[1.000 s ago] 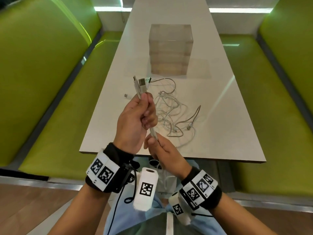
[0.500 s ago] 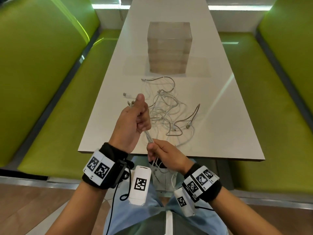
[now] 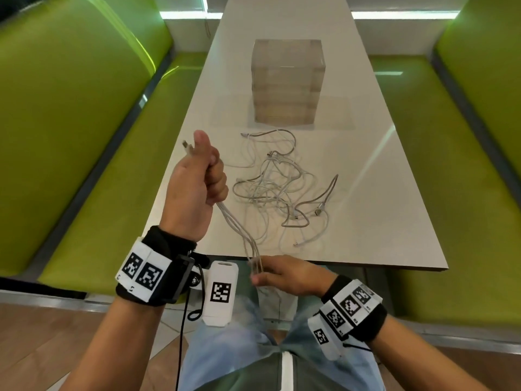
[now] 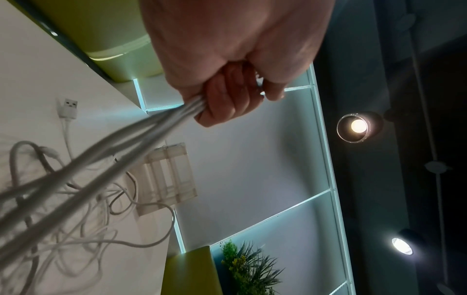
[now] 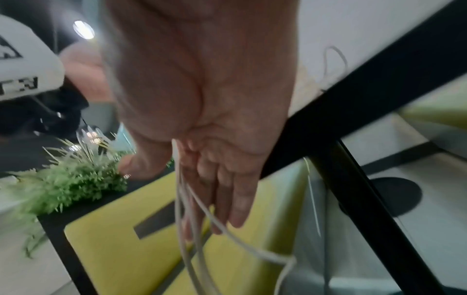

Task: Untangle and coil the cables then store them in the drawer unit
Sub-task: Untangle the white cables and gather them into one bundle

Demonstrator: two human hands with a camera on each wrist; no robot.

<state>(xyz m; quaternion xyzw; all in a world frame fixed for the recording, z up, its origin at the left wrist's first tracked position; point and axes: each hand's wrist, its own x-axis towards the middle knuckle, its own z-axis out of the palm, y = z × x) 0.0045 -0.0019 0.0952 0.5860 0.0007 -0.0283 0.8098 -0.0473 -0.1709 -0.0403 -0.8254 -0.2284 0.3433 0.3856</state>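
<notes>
My left hand (image 3: pixel 207 176) (image 4: pixel 227 99) is raised above the table's near left part and grips a bundle of white cable strands (image 3: pixel 236 224) (image 4: pixel 121 145). A USB plug (image 3: pixel 187 146) sticks out above its thumb. The strands run taut down to my right hand (image 3: pixel 270 275) (image 5: pixel 202 179), which is below the table's front edge. There its fingers (image 5: pixel 235 199) lie straight, and the strands (image 5: pixel 187 209) slide along them and hang down. A tangled pile of white and grey cables (image 3: pixel 276 187) (image 4: pixel 83 235) lies mid-table. The translucent drawer unit (image 3: pixel 287 80) (image 4: pixel 166 175) stands behind it, all drawers closed.
The long white table (image 3: pixel 380 221) runs between green bench seats (image 3: pixel 93 153) (image 3: pixel 465 165). A grey braided cable end (image 3: pixel 318 211) and a loose white plug (image 4: pixel 67 107) lie on the table beside the pile. The black table frame (image 5: pixel 353 199) passes right of my right hand.
My left hand has moved left and away with the bundle. My right hand has dropped below the table edge, its fingers straightening, so the strands between the hands are drawn out longer.
</notes>
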